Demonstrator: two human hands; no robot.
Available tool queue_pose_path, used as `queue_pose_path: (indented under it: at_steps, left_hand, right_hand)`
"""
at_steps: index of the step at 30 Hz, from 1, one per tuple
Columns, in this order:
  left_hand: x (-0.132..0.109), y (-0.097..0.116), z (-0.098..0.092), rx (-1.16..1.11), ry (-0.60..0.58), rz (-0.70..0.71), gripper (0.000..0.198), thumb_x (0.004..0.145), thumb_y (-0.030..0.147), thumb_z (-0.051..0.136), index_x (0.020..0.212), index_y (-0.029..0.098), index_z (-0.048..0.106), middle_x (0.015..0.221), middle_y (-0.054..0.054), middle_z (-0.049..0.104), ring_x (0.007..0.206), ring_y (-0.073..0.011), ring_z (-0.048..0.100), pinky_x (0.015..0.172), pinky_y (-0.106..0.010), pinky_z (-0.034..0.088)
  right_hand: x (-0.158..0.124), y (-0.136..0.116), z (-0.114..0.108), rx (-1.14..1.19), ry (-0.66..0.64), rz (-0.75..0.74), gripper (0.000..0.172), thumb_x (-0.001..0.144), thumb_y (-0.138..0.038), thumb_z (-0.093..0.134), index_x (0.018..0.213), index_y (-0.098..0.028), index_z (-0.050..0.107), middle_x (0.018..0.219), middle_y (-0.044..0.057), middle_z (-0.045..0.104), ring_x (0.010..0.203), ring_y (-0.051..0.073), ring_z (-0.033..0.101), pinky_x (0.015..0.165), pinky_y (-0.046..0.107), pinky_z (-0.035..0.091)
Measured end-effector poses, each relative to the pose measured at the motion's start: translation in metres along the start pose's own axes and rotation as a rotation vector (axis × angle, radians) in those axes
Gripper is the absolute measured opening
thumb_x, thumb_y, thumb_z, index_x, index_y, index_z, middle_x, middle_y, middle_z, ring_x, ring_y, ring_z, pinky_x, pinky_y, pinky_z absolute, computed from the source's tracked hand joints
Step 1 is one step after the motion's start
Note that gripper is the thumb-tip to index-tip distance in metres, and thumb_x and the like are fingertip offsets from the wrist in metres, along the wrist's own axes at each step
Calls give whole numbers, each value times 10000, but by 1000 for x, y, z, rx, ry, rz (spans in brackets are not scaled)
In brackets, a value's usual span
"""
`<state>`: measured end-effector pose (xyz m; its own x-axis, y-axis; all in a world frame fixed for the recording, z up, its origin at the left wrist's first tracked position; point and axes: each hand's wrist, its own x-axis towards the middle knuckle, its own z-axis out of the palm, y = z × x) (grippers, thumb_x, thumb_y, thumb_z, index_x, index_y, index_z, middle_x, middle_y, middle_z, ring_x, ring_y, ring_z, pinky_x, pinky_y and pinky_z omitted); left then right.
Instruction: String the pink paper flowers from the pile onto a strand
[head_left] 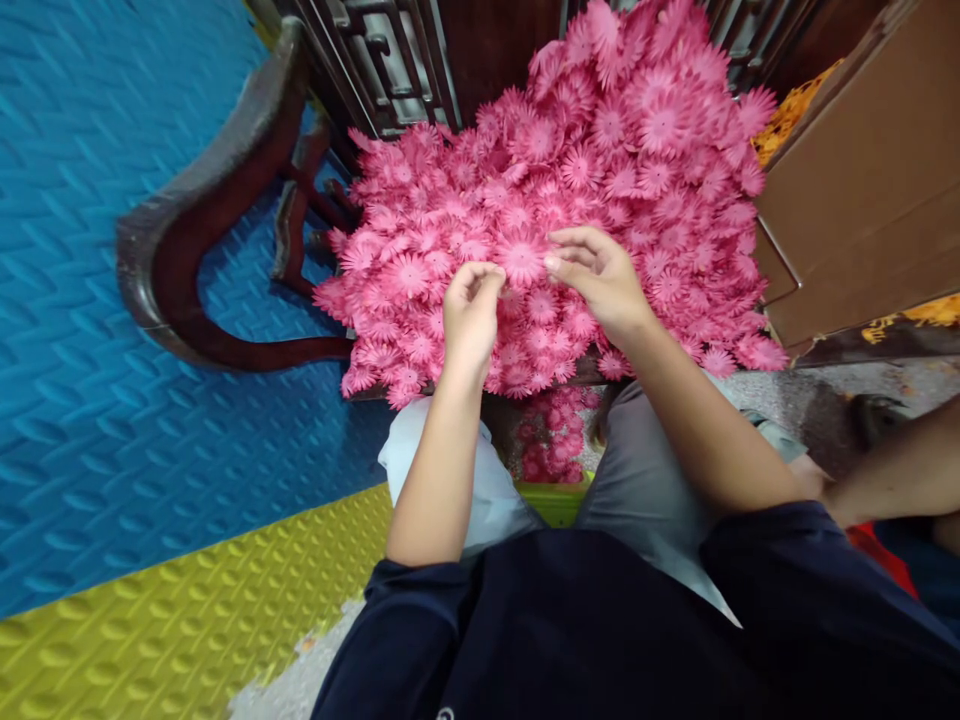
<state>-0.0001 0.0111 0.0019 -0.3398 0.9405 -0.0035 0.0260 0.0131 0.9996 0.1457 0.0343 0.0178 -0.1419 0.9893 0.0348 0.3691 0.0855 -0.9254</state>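
Teasing one pink daisy-shaped fabric flower [523, 256] from the pink flower heap [660, 130].
My left hand [471, 318] grip pinches its petals, right hand [600, 282] grip loosely spread beside it; I'd pull gently.

No readable text, labels, brands, numbers or signs anywhere in view

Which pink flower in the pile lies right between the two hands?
The large face-up flower, flanked by the pinched left hand and the right hand; the other flowers lie farther out.
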Motion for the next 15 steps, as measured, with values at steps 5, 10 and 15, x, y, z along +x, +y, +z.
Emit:
queue_pose_path:
  at_steps: [5,10,15]
  left_hand:
    - [0,2,1,-2,42,17,193,822,84,462,669,199,488,661,32,516,627,-96,520,677,-220,442]
    - [2,-1,1,7,80,-18,235,814,65,473,617,192,468,578,45,439,560,-89,445,617,-220,404]
    - [-1,-5,-3,259,179,172,123,736,93,585,785,198,545,793,0,564,749,-131,539,798,-276,450]
  right_hand:
    - [4,11,10,315,-96,124,175,782,-343,675,804,-177,624,752,-11,639,668,86,597,722,237,494]
    - [3,11,13,402,-125,135,163,761,-280,689,693,-153,613,633,-26,599,572,61,526,657,214,455]
    - [3,10,16,312,-112,115,213,766,-332,685,669,-174,579,634,-34,582,575,68,513,651,213,465]
